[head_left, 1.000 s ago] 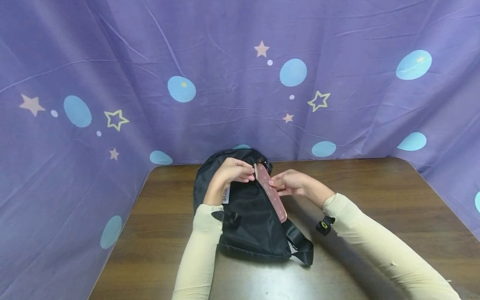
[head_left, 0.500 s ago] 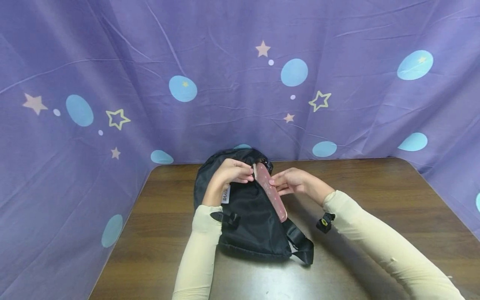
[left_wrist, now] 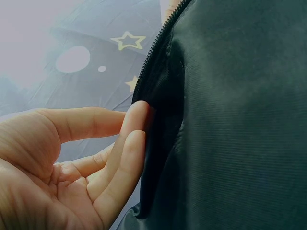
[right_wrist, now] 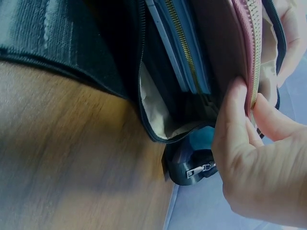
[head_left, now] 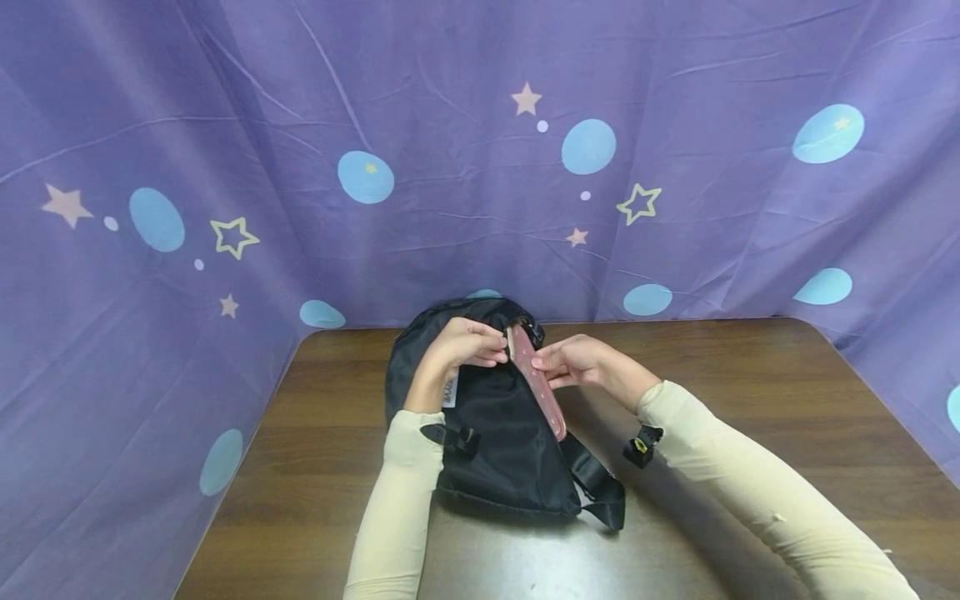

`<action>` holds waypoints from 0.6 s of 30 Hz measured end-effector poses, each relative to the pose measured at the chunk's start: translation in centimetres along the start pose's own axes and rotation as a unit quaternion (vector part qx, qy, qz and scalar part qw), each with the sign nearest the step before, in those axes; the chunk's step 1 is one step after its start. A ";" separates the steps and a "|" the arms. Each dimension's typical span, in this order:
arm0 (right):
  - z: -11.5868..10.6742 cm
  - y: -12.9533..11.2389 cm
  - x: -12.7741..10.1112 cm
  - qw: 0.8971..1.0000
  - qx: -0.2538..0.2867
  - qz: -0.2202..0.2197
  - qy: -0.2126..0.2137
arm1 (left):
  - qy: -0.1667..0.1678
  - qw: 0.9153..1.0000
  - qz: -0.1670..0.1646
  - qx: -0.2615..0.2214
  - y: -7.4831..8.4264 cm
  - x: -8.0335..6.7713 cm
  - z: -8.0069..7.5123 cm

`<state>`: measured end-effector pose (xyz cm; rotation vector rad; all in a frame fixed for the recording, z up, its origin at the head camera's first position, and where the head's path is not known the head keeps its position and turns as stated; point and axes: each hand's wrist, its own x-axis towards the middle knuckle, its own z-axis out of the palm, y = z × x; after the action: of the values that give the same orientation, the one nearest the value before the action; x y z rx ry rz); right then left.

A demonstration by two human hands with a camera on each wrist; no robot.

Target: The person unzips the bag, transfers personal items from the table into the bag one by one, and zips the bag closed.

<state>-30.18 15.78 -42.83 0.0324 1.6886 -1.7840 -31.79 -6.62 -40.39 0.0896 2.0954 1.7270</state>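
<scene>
Brown wood-grain desk [head_left: 300, 467], far corners rounded, pale glare toward the near edge. Purple cloth [head_left: 465, 67], creased, hangs behind far edge, runs along left and right edges too. Prints on it: blue ovals [head_left: 588, 147], peach stars [head_left: 527, 99], yellow outline stars [head_left: 639, 204], small whitish dots [head_left: 542, 127].

Pink case [head_left: 542, 393] obstructs bag mouth [right_wrist: 165, 141]; gap beside blue pouch [right_wrist: 195, 48].

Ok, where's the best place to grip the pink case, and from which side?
Probably pinch the pink case across its zipped edge, from the person's right: that slim edge faces out of the open black bag, and the right hand holds it there.
</scene>
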 end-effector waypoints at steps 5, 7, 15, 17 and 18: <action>0.4 -0.2 0.2 1.000 0.005 -0.002 -0.004 | -0.007 1.000 0.002 -0.003 0.2 0.0 -0.1; 0.8 -0.3 0.4 1.000 0.007 -0.001 -0.004 | -0.010 1.000 0.002 -0.003 0.4 0.0 -0.1; 1.1 0.1 1.2 1.000 0.009 0.012 -0.016 | -0.016 1.000 -0.012 -0.003 0.6 0.0 -0.2; 1.0 0.2 1.2 1.000 0.008 0.017 -0.021 | -0.017 1.000 -0.012 -0.004 0.6 0.0 -0.3; 1.0 0.2 1.3 1.000 0.009 0.021 -0.022 | -0.017 1.000 -0.012 -0.004 0.5 -0.1 -0.3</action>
<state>-30.65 14.35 -43.39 0.0358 1.6302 -1.7568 -31.97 -6.80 -39.81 0.0899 2.0571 1.7068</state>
